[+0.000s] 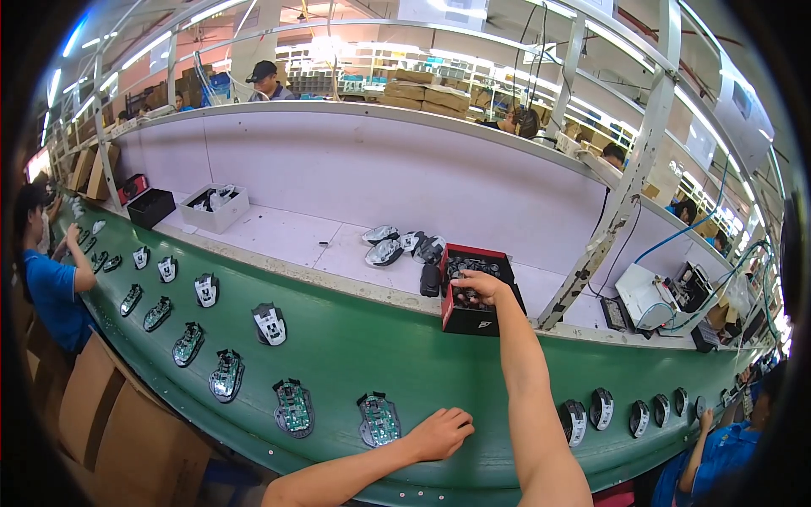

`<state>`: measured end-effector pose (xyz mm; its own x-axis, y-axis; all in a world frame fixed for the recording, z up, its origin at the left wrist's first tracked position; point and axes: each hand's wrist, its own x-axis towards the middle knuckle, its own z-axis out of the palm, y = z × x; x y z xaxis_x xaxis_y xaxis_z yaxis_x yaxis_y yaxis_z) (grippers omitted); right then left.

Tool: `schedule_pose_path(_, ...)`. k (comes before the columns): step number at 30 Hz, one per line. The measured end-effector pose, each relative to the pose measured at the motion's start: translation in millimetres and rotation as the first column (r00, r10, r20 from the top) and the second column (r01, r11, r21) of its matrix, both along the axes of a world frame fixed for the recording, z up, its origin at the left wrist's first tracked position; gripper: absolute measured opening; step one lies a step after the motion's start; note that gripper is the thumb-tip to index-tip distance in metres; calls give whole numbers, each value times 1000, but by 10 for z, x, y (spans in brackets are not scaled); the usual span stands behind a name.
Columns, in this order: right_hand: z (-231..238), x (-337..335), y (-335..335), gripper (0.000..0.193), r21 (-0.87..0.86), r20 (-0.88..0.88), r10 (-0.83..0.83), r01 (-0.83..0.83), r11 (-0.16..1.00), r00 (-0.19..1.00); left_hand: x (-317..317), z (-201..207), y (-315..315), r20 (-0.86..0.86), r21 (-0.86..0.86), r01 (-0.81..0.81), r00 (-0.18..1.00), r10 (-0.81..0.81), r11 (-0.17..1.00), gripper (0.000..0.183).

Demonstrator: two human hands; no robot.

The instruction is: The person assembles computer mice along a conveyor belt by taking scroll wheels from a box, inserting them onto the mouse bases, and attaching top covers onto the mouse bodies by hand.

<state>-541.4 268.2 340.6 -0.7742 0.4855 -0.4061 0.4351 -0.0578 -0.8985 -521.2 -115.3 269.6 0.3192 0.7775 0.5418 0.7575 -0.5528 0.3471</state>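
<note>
My right hand (pixel 478 288) reaches over the far side of the green belt into a black box with a red inside (pixel 470 320). Small dark parts lie in the box around my fingers. Those fingers are drawn together, and whatever is between them is too small to make out. My left hand (pixel 441 434) rests on the belt near its front edge, fingers curled, their undersides hidden. Just left of it lies an opened computer mouse base (pixel 378 420) with a green circuit board. Another such mouse base (pixel 293 408) is further left.
Mouse shells (pixel 269 324) and bases run in two rows leftward on the green belt (pixel 363 338). Several assembled mice (pixel 575 422) stand at right. Bagged parts (pixel 385 251) and a white bin (pixel 215 210) sit on the ledge. A metal post (pixel 604 228) rises beyond my right arm. Co-workers sit at both sides.
</note>
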Motion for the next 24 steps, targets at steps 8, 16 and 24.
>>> schedule_pose_path(8,151,117,-152,30,22,-104,-19,21,1000,994,-19,2,-14,2,0,2,1000,-2,1000,17)
schedule_pose_path(16,537,418,-411,22,28,-254,-91,101,994,963,-55,66,0,128,-24,9,992,-5,1000,14)
schedule_pose_path(24,1186,815,-2039,22,224,-284,323,-266,938,903,-102,718,-140,951,-300,95,-53,306,949,32)
